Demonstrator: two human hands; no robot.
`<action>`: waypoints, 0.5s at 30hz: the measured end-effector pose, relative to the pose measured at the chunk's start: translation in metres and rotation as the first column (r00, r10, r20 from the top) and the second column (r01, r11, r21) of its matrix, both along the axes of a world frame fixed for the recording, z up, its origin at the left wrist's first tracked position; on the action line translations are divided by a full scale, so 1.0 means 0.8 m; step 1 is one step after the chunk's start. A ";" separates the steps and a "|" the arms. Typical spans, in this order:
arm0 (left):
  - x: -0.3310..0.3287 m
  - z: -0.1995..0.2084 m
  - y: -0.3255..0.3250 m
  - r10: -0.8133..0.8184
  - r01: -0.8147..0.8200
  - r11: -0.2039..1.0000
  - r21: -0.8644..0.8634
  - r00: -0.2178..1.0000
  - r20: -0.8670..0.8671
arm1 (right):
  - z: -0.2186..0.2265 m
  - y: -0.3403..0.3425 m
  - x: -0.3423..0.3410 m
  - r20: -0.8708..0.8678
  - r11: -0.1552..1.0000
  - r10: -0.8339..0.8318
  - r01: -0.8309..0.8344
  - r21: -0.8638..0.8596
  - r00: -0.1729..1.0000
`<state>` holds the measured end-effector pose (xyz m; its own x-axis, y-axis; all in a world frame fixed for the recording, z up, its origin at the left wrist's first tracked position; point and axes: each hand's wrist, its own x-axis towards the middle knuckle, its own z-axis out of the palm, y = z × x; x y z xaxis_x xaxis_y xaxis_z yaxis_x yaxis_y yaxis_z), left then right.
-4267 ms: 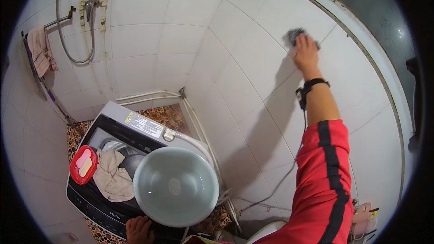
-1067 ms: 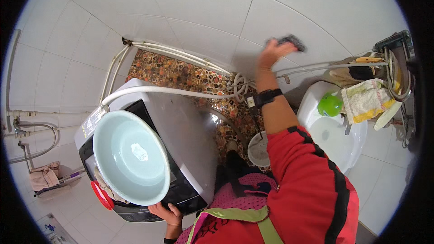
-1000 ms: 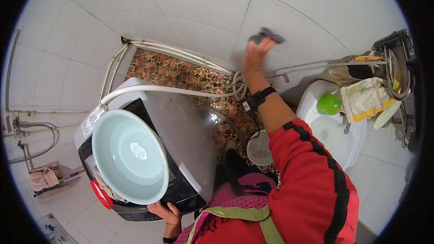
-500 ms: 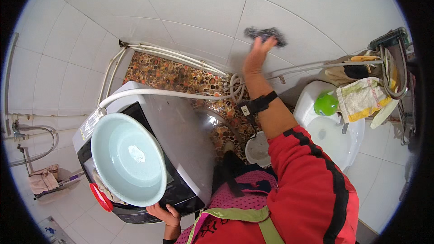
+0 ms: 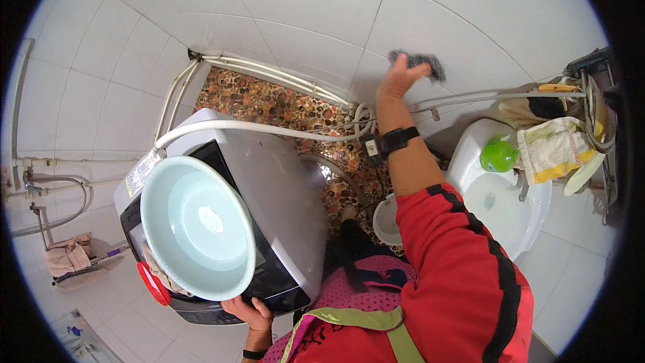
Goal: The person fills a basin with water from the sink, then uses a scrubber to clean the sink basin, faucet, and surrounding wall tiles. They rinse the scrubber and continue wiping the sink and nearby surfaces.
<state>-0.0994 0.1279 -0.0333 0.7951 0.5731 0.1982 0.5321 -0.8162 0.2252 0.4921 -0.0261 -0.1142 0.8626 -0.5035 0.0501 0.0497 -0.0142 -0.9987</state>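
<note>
My right hand [image 5: 402,79] is stretched out to the white tiled wall [image 5: 316,54], closed on a dark grey, speckled cleaning cloth [image 5: 433,67] pressed to the tiles. Motion blurs the cloth. My left hand [image 5: 250,312] lies on the front edge of the washing machine [image 5: 279,272], right by the rim of a pale blue basin [image 5: 153,242]. Its thumb stands apart, and the fingertips are partly hidden near the rim. The basin sits on top of the machine and holds what looks like clear water.
A white hose [image 5: 269,129] runs over the machine toward the wall pipes [image 5: 262,70]. To the right is a white sink [image 5: 500,212] with a green ball-shaped item [image 5: 498,155] and a towel [image 5: 554,148]. A white bucket [image 5: 386,222] stands on the pebble-patterned floor [image 5: 259,104]. A red-rimmed item [image 5: 153,285] lies beside the basin.
My right hand and the cloth appear slightly lower and farther right in view. The whole view has shifted a little, and the left hand keeps its place by the basin.
</note>
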 end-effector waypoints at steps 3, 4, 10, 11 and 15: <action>0.003 0.002 0.001 -0.005 0.005 1.000 0.001 1.000 -0.005 | -0.024 0.018 0.003 0.167 0.978 -0.076 0.106 -0.181 0.983; 0.003 0.003 0.001 0.008 -0.008 0.998 -0.056 1.000 -0.005 | -0.026 0.021 0.001 0.151 0.979 -0.121 0.143 -0.148 0.981; 0.003 0.004 -0.001 0.027 -0.028 0.999 -0.029 0.999 -0.017 | -0.036 0.030 -0.008 -0.299 0.885 0.330 -0.403 -0.234 0.896; 0.003 0.003 -0.001 0.022 -0.023 1.000 -0.022 1.000 -0.019 | -0.042 0.036 -0.008 -0.145 0.918 0.282 -0.311 -0.247 0.948; 0.002 0.000 0.000 0.060 -0.062 0.997 -0.046 0.997 -0.042 | -0.056 0.032 -0.005 0.166 0.994 0.005 0.013 -0.111 0.986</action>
